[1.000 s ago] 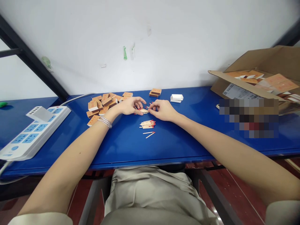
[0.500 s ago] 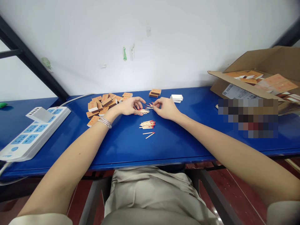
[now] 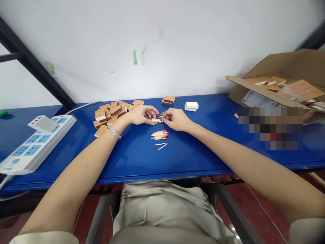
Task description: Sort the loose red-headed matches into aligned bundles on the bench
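My left hand [image 3: 143, 114] is cupped at the left side of a loose heap of red-tipped matches [image 3: 157, 120], its thumb and fingers apart around them. From the right, my right hand [image 3: 175, 118] reaches the same heap with fingers curled and fingertips close together at the match ends. What lies between those fingertips is too small to make out. Nearer to me is a second, neater pile of matches [image 3: 159, 135], heads to the right. Two single matches [image 3: 161, 146] lie in front of it.
Many matchboxes [image 3: 111, 113] are heaped behind my left forearm. Two matchboxes [image 3: 168, 100] are stacked near the wall, and white box trays [image 3: 191, 106] stand right of them. A power strip [image 3: 38, 144] lies left; an open carton [image 3: 254, 96] holding matchboxes stands right, behind a blurred patch.
My right hand has shifted slightly down and left, its fingertips coming closer to the heap's match ends. My left hand has stayed nearly still.
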`<state>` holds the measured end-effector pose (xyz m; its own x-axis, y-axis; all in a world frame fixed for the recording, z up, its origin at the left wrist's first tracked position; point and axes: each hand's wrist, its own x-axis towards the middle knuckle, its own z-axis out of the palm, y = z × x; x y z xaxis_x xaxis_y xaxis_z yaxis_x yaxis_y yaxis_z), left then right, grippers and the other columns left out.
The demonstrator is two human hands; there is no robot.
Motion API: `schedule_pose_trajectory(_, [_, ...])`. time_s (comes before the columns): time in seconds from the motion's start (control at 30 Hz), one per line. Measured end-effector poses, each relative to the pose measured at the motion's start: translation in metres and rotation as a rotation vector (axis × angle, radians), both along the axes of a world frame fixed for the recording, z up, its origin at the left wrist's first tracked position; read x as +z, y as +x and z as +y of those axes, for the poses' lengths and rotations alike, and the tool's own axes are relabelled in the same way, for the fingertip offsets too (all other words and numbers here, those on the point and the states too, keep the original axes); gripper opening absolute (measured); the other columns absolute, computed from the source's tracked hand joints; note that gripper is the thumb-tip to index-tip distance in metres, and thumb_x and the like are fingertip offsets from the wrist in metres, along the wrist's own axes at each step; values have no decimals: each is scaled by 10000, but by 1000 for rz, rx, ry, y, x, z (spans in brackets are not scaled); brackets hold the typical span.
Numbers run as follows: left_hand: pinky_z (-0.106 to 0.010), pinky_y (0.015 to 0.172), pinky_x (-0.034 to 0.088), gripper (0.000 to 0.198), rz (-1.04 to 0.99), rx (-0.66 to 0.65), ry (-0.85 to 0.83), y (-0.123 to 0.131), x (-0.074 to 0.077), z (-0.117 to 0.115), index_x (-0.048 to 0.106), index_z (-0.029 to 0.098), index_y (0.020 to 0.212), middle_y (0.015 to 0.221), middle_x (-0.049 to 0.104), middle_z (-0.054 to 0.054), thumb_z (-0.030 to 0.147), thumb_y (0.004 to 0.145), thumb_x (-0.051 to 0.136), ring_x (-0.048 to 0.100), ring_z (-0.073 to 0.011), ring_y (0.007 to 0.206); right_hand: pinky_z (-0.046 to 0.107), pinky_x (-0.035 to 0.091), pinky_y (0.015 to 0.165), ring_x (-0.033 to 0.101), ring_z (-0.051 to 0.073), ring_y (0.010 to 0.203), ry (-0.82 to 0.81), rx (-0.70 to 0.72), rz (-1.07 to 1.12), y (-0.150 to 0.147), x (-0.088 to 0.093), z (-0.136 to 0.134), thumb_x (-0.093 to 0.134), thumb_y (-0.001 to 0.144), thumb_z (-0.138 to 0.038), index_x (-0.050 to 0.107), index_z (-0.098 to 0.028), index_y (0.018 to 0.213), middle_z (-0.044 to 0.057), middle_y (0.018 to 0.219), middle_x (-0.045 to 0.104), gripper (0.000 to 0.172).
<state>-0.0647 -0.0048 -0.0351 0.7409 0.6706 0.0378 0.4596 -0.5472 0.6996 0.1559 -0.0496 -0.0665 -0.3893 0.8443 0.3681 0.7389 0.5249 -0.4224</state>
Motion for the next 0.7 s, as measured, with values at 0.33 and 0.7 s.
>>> schedule_pose_trajectory(0.33, [-340,789,484,576,14,19,-13,-1,-2,2,644,127,1156,1021,696,-97,335,654,834,596,-165,863,296,427,667,559,161,658,43,-174,54,13,3,8,604,796,-215,716,-144,848,65,772,683,142])
schedule_pose_trajectory(0.7, [-306,732,470,545,-7,-2,0,-2,-5,5,637,142,1139,1013,701,-93,304,657,832,603,-148,818,278,417,630,540,135,609,-23,-64,-26,5,6,-3,626,764,-214,734,-160,782,40,737,675,122])
